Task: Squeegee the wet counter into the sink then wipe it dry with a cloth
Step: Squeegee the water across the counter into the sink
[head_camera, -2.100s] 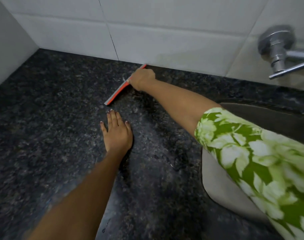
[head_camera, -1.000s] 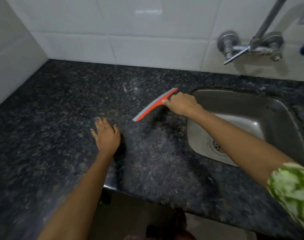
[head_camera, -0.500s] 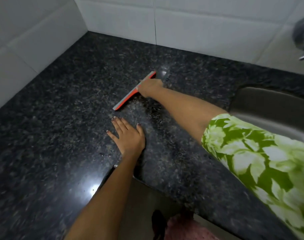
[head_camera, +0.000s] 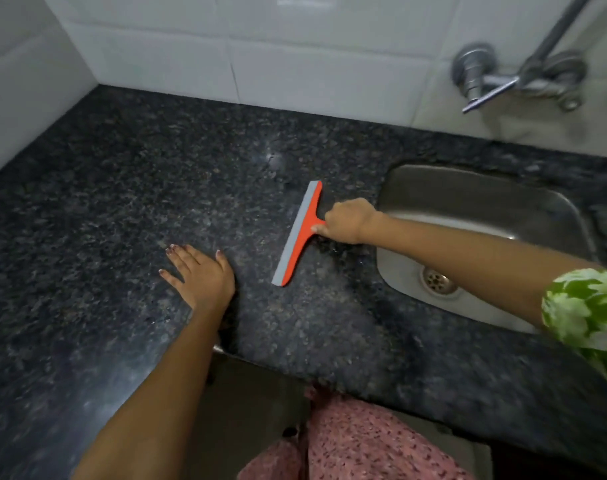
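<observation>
An orange squeegee point(head_camera: 300, 233) with a grey rubber blade lies with its blade on the dark speckled granite counter point(head_camera: 128, 188), a little left of the steel sink point(head_camera: 482, 216). My right hand point(head_camera: 347, 221) is closed around its short handle, reaching in from the right over the sink's left rim. The blade runs from far right to near left. My left hand point(head_camera: 199, 275) rests flat on the counter, fingers spread, to the left of the blade and apart from it. No cloth is in view.
White wall tiles point(head_camera: 312, 46) back the counter and turn the corner at left. A chrome tap point(head_camera: 516, 77) sticks out of the wall above the sink. The sink drain point(head_camera: 437, 280) is uncovered. The counter's front edge point(head_camera: 295, 372) is near my body.
My right hand has drawn the squeegee right, from the middle of the counter toward the sink's left rim. My left hand stays flat in the same spot. The camera view has shifted right.
</observation>
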